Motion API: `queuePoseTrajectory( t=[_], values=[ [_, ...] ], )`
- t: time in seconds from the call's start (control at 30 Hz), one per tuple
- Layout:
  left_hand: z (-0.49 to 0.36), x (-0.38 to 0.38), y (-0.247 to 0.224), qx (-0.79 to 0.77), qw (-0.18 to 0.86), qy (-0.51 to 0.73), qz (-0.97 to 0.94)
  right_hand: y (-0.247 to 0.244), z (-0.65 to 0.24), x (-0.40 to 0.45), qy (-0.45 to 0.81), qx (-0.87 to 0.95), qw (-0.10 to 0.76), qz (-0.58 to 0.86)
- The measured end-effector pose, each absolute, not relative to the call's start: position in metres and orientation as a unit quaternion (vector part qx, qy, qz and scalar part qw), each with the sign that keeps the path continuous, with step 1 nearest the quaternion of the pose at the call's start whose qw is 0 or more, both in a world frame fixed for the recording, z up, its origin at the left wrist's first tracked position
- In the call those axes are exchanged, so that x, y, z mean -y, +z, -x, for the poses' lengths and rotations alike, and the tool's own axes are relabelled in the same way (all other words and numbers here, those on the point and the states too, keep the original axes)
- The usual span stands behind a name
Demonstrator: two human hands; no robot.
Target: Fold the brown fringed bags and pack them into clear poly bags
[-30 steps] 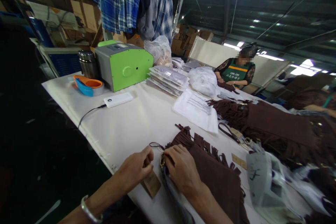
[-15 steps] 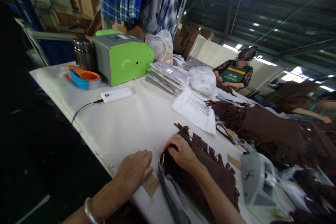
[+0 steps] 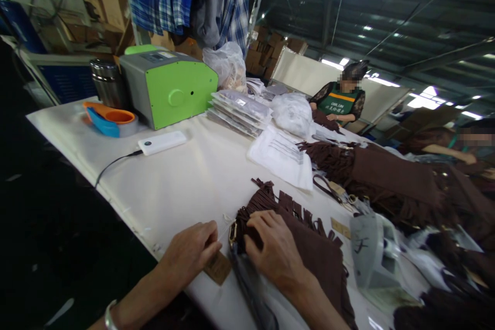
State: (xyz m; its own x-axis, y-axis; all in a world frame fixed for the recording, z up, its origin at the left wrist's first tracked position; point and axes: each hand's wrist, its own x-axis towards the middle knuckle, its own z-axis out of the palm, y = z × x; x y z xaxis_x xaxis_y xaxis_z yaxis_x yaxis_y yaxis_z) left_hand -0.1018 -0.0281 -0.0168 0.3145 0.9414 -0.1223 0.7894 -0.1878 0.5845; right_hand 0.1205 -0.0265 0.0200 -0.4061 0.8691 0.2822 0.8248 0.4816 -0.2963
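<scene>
A dark brown fringed bag (image 3: 313,247) lies on the table before me, its fringe spread along the far side. My right hand (image 3: 273,247) rests over the near-left end of the bag, fingers bent and the thumb apart from them. Just left of it is a gold-coloured metal clasp (image 3: 232,232), with a strap in grey wrapping (image 3: 251,289) running toward me. My left hand (image 3: 193,250) is closed, thumb against fingers, at the upper end of a brown cardboard tag (image 3: 218,268). A thin white string (image 3: 227,219) shows between the hands.
A green-and-grey machine (image 3: 170,87), a steel flask (image 3: 108,82), tape holders (image 3: 112,118) and a white power bank (image 3: 162,143) stand at the left. Packed bags (image 3: 240,111) and white sheets (image 3: 280,157) lie beyond. A grey tape dispenser (image 3: 371,258) is at right; co-workers (image 3: 340,100) work farther off.
My right hand has moved from the bag's end edge back onto its surface, and its fingers have spread. More fringe now shows at that end. My left hand stays by the tag.
</scene>
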Motion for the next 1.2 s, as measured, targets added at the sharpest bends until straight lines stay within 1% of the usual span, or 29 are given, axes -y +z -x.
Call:
queuePoseTrajectory(
  t=[0.1, 0.2, 0.3, 0.4, 0.5, 0.57, 0.67, 0.73, 0.83, 0.97, 1.07, 1.2],
  values=[
    [0.101, 0.026, -0.015, -0.574, 0.331, 0.141, -0.735, 0.009, -0.095, 0.019, 0.026, 0.839, 0.141, 0.525],
    [0.104, 0.021, -0.014, -0.557, 0.395, 0.197, -0.704, -0.002, -0.095, 0.009, 0.015, 0.838, 0.084, 0.539],
    [0.112, 0.015, -0.016, -0.517, 0.483, 0.255, -0.659, -0.005, -0.114, 0.009, -0.004, 0.860, 0.060, 0.506],
    [0.119, 0.009, -0.020, -0.487, 0.541, 0.273, -0.629, 0.003, -0.136, 0.020, 0.012, 0.887, 0.039, 0.460],
    [0.124, 0.006, -0.026, -0.481, 0.546, 0.272, -0.629, 0.022, -0.151, 0.032, 0.077, 0.872, 0.049, 0.480],
    [0.125, 0.005, -0.031, -0.479, 0.543, 0.270, -0.634, 0.034, -0.150, 0.034, 0.109, 0.852, 0.078, 0.506],
    [0.126, 0.004, -0.037, -0.477, 0.541, 0.263, -0.641, 0.041, -0.133, 0.025, 0.095, 0.837, 0.150, 0.517],
    [0.126, 0.004, -0.038, -0.479, 0.536, 0.257, -0.645, 0.034, -0.116, 0.015, 0.062, 0.848, 0.178, 0.495],
    [0.126, 0.004, -0.037, -0.489, 0.527, 0.249, -0.649, 0.016, -0.101, 0.005, 0.038, 0.878, 0.145, 0.455],
    [0.126, 0.004, -0.037, -0.492, 0.534, 0.247, -0.642, 0.001, -0.119, 0.013, 0.052, 0.865, 0.087, 0.492],
    [0.125, 0.003, -0.036, -0.496, 0.536, 0.253, -0.634, 0.004, -0.146, 0.026, 0.062, 0.849, 0.082, 0.519],
    [0.125, 0.002, -0.033, -0.501, 0.546, 0.260, -0.618, 0.017, -0.170, 0.037, 0.113, 0.837, 0.080, 0.530]
  ],
)
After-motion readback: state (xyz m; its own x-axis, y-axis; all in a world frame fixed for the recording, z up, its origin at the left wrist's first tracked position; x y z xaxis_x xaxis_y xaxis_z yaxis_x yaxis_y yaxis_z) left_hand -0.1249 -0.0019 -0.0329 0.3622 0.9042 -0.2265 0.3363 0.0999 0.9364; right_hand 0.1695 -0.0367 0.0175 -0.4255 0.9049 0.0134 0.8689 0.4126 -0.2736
